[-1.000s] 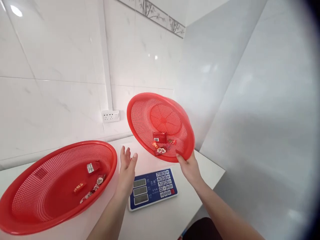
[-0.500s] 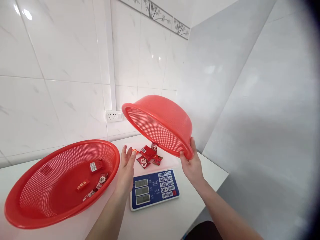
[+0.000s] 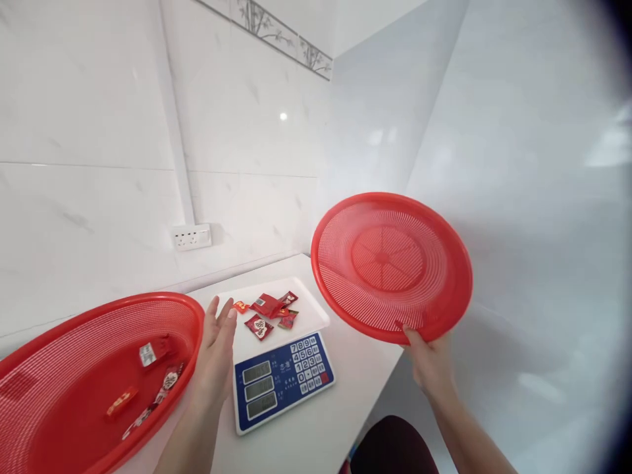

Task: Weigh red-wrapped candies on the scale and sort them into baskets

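A round red plastic strainer basket hangs tilted off the right side of the table, its empty inside facing me. My right hand grips its lower rim, thumb on the inner side. My left hand is raised with fingers stretched, holding nothing, beside the white pan of a digital scale. Several small red candy packets lie on that pan. Left of my left hand stands a larger red basket, partly cut off, with a few wrapped candies inside.
The white table has its right edge below the held basket. A tiled wall with a power socket rises behind, and a grey wall panel stands at the right. A dark rounded shape shows at the bottom.
My right hand has swung the basket from over the scale pan to the right and turned its inside towards me. The candy packets stay on the pan. The view has shifted right.
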{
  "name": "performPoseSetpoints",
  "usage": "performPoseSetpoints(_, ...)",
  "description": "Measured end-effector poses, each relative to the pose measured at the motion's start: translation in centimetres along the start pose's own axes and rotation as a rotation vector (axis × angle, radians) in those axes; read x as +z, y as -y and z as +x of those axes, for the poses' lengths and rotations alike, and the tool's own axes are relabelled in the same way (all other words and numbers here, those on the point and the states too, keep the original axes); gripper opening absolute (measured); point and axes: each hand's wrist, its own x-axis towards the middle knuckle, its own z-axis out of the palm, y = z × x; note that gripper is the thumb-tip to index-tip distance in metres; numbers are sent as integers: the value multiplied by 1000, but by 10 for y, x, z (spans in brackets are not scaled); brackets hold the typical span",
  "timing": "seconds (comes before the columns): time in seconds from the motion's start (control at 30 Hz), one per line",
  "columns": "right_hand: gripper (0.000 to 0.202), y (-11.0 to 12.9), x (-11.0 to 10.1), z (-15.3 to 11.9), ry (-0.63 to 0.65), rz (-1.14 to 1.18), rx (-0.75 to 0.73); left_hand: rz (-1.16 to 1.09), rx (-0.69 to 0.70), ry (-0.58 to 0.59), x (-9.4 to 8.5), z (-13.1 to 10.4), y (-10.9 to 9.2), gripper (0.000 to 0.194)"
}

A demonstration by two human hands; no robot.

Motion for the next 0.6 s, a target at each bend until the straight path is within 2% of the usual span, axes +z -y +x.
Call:
performPoseSetpoints(0.1, 61, -12, -21, -9, -64, 18, 98, 33, -10, 13, 1, 0, 1, 62)
performPoseSetpoints(0.2, 52, -22, -41, -15, -57, 62, 239, 38, -16, 16, 2, 0, 2, 63)
performPoseSetpoints(0.33, 50, -27, -60, -19, -63, 72, 311, 21, -21, 10, 2, 2, 3, 63)
performPoseSetpoints(0.5, 55, -22, -64, -23, -57, 115, 370, 20, -86, 29, 0, 6, 4, 64)
performPoseSetpoints(0.6, 51, -16, -60, -25, -25, 154, 395, 31, -61, 27, 2, 4, 4, 64)
